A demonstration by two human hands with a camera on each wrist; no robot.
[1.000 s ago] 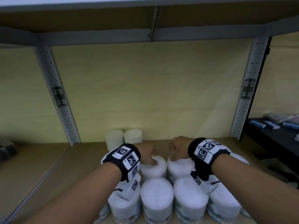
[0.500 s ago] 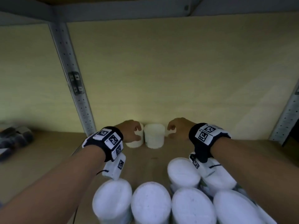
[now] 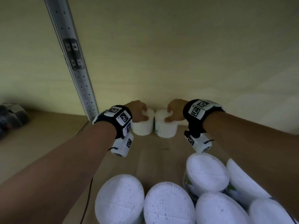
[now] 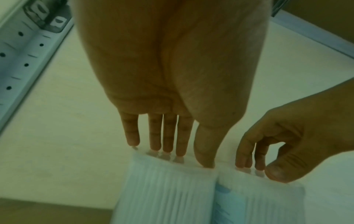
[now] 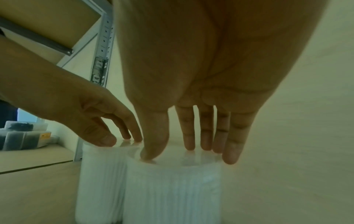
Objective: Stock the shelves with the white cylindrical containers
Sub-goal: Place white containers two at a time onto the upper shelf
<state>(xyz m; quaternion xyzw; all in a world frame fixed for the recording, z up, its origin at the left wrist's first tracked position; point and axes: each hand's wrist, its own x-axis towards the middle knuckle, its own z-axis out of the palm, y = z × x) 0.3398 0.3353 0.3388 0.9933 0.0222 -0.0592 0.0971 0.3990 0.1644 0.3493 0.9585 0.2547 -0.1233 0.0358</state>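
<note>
While arms point(image 3: 64, 159) lie outstretched, fingertips point(image 4: 169, 147) touch containers point(image 3: 165, 127)

My head view is dim with a yellow-green cast. The brightest spot is a pale glow on the cream back wall point(image 3: 161, 88) at the centre of the frame. The white round-topped plastic containers point(image 3: 168, 206) along the bottom edge bulge into ovals from the wide lens and look soft and bluish. The grey perforated metal upright point(image 3: 76, 65) at upper left leans.

Both wrist pictures are murky and green. My left hand point(image 4: 172, 68) and right hand point(image 5: 210, 60) fill the top centre as dark backlit masses. My fingers point(image 5: 188, 131) are mirrored faintly on a glossy white lid point(image 5: 191, 162). At bottom centre, the ribbed white container point(image 4: 164, 189) smears with blur.
</note>
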